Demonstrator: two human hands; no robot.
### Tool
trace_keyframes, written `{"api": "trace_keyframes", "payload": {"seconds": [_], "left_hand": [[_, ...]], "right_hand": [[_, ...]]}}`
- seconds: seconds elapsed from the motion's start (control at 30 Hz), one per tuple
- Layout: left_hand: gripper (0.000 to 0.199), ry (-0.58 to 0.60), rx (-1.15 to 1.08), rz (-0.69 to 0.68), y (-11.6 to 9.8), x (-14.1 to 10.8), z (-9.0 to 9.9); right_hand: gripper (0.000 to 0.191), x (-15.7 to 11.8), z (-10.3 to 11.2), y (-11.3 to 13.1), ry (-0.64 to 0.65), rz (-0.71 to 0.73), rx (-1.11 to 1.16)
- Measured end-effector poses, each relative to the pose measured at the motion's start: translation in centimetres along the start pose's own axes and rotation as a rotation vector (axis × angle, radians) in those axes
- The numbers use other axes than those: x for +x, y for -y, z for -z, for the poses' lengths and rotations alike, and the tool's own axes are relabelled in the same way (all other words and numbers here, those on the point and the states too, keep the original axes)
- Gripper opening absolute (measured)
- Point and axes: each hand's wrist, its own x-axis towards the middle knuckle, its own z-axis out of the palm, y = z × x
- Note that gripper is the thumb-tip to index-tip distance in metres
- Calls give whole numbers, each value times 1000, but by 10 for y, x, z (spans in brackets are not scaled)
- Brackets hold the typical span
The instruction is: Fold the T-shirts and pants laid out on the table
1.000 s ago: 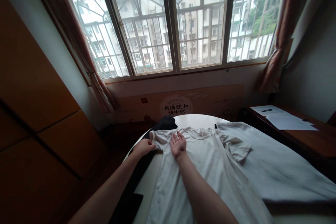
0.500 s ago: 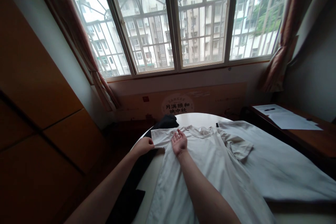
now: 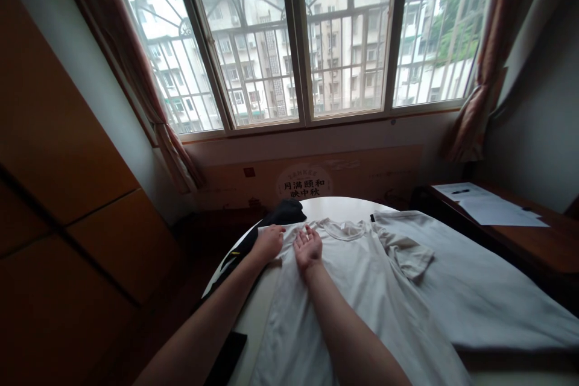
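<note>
A white short-sleeved T-shirt [image 3: 362, 289] lies spread out on a round white table [image 3: 337, 205], its neckline toward the window. Over its left-hand sleeve rests my left hand [image 3: 269, 243], fingers stretched out toward the right and covering most of that sleeve. Close beside it, near the shoulder, my right hand [image 3: 309, 247] lies palm up on the shirt, its fingers loosely curled and apart with nothing in them. The other sleeve [image 3: 409, 253] is crumpled on the right side.
Dark clothing [image 3: 284, 212] lies along the table's left edge. To the right spreads another pale cloth [image 3: 479, 283]. A wooden desk [image 3: 556, 241] holds sheets of paper [image 3: 493, 205]. A barred window [image 3: 307, 42] and curtains stand behind, and a wooden cabinet [image 3: 54, 132] is at left.
My left hand has moved right and slightly forward, from pinching the sleeve's outer edge to lying over the sleeve. My right hand has stayed almost still.
</note>
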Motion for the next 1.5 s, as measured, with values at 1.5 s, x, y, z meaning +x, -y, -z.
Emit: {"api": "trace_keyframes", "payload": {"seconds": [1.5], "left_hand": [[75,80,89,-54,-88,-5,-101]], "right_hand": [[36,-77,147,355,-446,670,-2002]]}}
